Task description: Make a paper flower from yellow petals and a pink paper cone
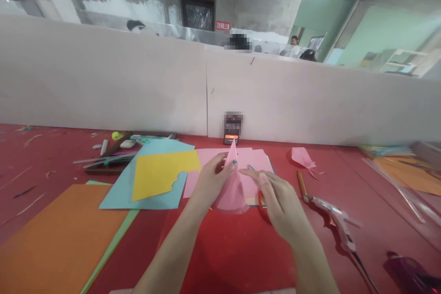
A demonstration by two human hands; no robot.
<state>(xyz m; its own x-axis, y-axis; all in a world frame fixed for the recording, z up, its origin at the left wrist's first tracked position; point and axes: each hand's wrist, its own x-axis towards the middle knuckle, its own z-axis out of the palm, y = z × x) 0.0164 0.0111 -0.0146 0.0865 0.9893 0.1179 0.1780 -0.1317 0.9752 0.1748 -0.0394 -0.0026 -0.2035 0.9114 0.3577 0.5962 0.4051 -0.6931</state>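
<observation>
A pink paper cone [231, 188] stands point-up on the red table [241, 248]. My left hand [210, 181] is wrapped round its left side, thumb near the tip. My right hand [277, 200] lies against its right side with the fingers stretched out flat along the paper. Under and behind the cone lie flat pink sheets [255, 158]. Red scissor handles [262, 202] peek out below my right hand.
A yellow sheet [158, 172] lies on a light-blue sheet [117, 197], an orange sheet [58, 239] at front left. A glue gun [336, 220] and pencil [302, 183] lie right. A pink scrap [303, 156], phone [231, 138], pens [110, 154]; white partition [138, 82] behind.
</observation>
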